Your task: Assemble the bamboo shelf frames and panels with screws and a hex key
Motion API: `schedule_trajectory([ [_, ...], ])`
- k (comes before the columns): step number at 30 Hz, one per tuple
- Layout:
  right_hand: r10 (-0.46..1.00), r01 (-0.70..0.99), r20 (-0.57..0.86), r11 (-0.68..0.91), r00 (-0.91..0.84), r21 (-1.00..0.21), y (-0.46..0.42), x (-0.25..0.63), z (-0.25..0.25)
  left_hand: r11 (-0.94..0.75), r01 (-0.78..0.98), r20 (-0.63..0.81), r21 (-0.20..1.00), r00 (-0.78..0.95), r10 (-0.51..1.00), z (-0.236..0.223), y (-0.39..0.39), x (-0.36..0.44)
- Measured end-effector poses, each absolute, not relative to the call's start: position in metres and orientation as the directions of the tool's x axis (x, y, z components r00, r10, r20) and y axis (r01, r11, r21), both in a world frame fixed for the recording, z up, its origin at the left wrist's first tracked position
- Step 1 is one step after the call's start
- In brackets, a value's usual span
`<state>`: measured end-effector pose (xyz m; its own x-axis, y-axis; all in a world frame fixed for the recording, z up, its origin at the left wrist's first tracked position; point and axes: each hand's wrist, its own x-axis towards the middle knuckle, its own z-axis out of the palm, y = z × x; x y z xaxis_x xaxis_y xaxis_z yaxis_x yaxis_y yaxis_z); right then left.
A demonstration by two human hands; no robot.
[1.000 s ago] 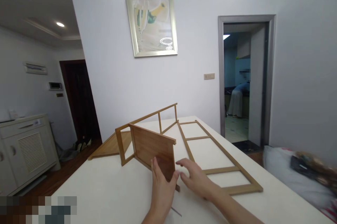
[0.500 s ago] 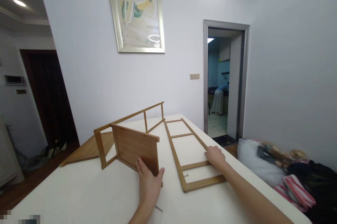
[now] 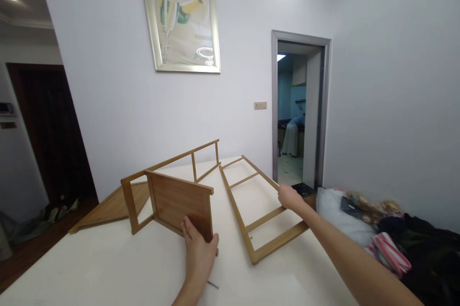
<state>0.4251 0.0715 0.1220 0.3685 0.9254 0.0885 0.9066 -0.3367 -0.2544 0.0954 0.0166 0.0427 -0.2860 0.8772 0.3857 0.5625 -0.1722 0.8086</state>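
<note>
My left hand [image 3: 199, 253] grips the near end of a wooden shelf panel [image 3: 172, 198], thumb on its edge and fingers on its face. The panel stands on edge, joined at its far end to an upright ladder-like wooden side frame [image 3: 129, 207]. My right hand [image 3: 290, 199] is closed around the right rail of a second ladder-like wooden frame [image 3: 280, 242], whose right side is lifted off the white table [image 3: 108, 267]. A small screw [image 3: 251, 238] shows by that frame's left rail. Under my left wrist lies a thin metal rod [image 3: 213, 285], partly hidden.
Another wooden panel [image 3: 115, 207] lies behind the upright frame at the table's left. Clothes and a white bag [image 3: 338, 219] are piled beyond the right table edge. A person [image 3: 293, 135] bends over in the room past the doorway [image 3: 275, 104].
My right hand has raised the right side of the second frame, so it now tilts. My left hand keeps hold of the shelf panel. The view has turned slightly right.
</note>
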Motion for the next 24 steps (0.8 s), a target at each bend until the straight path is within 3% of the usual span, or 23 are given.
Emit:
schedule_trajectory([
  [7,0.901,0.892,0.101,-0.391,0.421,-0.225,0.041,0.473,0.138,-0.169,0.558,0.378,0.813,-0.284,0.881,0.037,0.021,0.096],
  [24,0.873,0.867,0.116,-0.439,0.474,-0.237,0.004,0.516,0.088,-0.196,0.515,0.362,0.835,-0.245,0.899,0.039,0.020,0.090],
])
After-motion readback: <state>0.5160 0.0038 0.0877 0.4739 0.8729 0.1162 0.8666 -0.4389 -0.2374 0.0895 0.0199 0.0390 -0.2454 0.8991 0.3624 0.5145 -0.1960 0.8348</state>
